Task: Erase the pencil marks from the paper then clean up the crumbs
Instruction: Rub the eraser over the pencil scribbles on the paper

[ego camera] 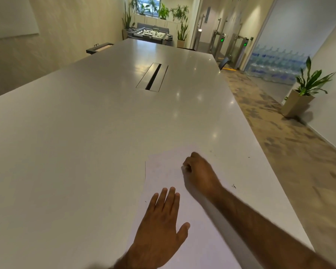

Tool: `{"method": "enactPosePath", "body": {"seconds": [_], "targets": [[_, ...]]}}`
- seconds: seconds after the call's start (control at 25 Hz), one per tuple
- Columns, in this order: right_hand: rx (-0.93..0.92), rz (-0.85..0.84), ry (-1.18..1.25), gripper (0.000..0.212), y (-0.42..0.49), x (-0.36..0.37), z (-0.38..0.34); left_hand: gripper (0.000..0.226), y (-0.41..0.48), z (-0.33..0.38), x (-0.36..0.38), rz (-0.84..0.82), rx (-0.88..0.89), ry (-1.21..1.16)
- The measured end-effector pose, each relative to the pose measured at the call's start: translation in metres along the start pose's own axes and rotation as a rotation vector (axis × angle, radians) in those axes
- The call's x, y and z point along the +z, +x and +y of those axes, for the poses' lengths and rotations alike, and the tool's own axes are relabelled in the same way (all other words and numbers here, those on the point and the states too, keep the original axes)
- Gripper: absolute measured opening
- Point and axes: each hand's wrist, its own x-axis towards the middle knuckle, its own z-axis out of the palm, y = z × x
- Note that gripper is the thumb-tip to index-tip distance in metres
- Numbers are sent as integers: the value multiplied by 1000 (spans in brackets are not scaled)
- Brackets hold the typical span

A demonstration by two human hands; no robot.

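Observation:
A white sheet of paper (pixel 163 171) lies on the near right part of the long white table (pixel 85 133). My left hand (pixel 161 226) rests flat on the paper's near half, fingers straight. My right hand (pixel 199 171) is curled over the paper's far half and pinches a small white eraser (pixel 184 167), of which only a tip shows at the fingers. Faint grey pencil traces show on the paper left of the eraser. A few dark crumbs (pixel 234 186) lie on the table right of my right forearm.
A recessed cable slot (pixel 152 77) sits in the table's middle. The table's right edge (pixel 264 152) runs close beside the paper, with carpeted floor beyond. A potted plant (pixel 305 94) stands by the right wall.

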Motion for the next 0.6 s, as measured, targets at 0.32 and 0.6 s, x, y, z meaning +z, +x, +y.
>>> {"method": "enactPosePath", "body": {"seconds": [0.32, 0.6], "targets": [[22, 3, -34, 24, 21, 8, 15, 75, 1, 0, 0, 13, -8, 52], [-66, -186, 108, 21, -12, -1, 2, 75, -2, 0, -2, -17, -11, 45]]}}
